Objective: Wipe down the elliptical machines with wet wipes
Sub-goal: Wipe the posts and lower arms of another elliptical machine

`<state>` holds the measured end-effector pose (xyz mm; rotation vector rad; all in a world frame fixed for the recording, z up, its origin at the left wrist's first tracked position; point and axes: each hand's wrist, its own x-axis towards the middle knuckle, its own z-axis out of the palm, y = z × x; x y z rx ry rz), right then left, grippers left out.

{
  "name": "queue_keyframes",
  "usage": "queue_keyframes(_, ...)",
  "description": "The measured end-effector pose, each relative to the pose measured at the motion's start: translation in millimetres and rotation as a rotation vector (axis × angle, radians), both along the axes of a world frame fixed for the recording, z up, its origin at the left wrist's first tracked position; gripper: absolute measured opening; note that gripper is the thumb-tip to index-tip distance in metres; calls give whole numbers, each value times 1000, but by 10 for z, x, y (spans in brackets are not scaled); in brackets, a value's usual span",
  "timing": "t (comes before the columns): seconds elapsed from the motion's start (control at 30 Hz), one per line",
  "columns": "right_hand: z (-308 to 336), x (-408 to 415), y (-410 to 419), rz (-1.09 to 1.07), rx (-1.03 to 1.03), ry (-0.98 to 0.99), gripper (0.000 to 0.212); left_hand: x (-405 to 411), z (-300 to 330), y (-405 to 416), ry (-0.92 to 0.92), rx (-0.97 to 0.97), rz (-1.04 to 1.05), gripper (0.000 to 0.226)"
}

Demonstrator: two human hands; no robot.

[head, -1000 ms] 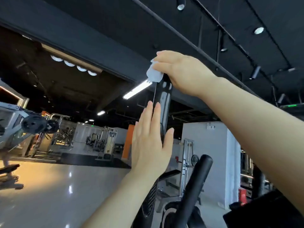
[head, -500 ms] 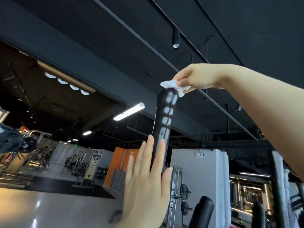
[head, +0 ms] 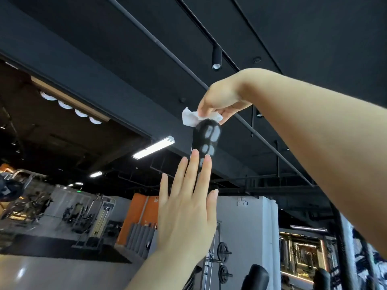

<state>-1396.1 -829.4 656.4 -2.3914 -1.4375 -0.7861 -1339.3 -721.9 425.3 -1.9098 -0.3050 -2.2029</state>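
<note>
I am seeing my right hand (head: pixel 222 101) pinching a crumpled white wet wipe (head: pixel 191 117) onto the rounded top of the black elliptical handle (head: pixel 206 139), whose long axis is standing upright, pointing at the ceiling. My left hand (head: pixel 186 208) is lying flat against it just below, fingers straight. No writing is legible

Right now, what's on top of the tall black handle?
A white wet wipe, pinched by the right hand, sits on the black handle. The very tip beneath is hidden.
</note>
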Motion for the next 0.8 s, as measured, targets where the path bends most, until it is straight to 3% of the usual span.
queue_keyframes(0.13,31,-1,-165,0,-51,-36,25,19,2,-5,-10,-5,-1,57)
queue_keyframes(0.23,-11,67,-143,-45,-107,-228,33,15,-5,1,-6,-3,9,57)
queue_keyframes(0.37,-152,318,-114,223,39,-413,30,-1,-13,7,17,-1,3,58)
queue_keyframes(0.43,-233,450,-153,346,129,-419,31,-5,-20,17,15,2,4,58)
queue_keyframes(0.53,-293,544,-207,394,162,-382,53,-15,-39,25,21,0,11,57)
queue_keyframes(0.8,-277,390,-95,264,128,-398,65,-47,-33,32,26,6,20,56)
